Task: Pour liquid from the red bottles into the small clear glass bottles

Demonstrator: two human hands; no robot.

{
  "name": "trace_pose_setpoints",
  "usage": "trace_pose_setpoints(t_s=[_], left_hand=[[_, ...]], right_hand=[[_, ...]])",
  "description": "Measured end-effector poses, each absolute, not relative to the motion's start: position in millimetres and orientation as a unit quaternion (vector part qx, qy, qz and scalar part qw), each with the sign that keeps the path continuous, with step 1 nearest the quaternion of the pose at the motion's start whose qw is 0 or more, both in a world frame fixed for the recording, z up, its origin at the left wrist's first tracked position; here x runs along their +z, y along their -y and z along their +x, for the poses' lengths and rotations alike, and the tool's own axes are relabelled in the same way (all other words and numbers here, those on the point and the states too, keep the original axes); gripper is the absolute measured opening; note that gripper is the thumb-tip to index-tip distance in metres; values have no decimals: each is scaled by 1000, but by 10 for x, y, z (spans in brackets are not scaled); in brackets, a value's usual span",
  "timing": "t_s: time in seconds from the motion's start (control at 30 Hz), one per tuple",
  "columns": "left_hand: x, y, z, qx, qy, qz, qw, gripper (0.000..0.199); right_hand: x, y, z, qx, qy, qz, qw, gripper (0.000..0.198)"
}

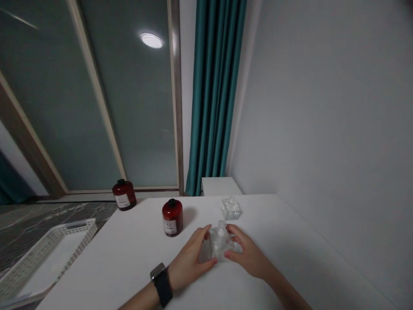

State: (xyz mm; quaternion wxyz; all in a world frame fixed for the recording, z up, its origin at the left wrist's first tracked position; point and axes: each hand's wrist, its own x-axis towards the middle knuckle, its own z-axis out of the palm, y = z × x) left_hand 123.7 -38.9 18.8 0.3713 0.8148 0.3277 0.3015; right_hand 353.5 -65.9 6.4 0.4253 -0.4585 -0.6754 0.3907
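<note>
A clear, see-through container with a round knob on top (222, 243) stands on the white table in front of me; its exact kind is hard to make out. My left hand (193, 254), with a dark watch on the wrist, curves round its left side, thumb near the front and fingers behind. From the right, my right hand (247, 252) closes on it with thumb and fingers. Just beyond it sits another clear, faceted piece (231, 209). A dark red bottle with a black top and white label (172, 218) stands to the left of my hands.
A second dark red bottle (124, 195) stands at the table's far left edge. Beside the table, lower left, is a white perforated basket (45, 247). A white cabinet (221, 186) lies beyond the far edge, below a teal curtain (214, 99). A wall runs along the right.
</note>
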Motion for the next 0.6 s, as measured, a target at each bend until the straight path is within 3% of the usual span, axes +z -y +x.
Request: trace_pose_setpoints(t_s=[0.37, 0.6], left_hand=[[45, 43, 2399, 296, -265, 852, 342, 74], [45, 54, 2500, 283, -255, 879, 285, 48]], right_hand=[[-230, 630, 4604, 334, 611, -519, 495, 57], [-319, 500, 5126, 274, 605, -554, 501, 54]])
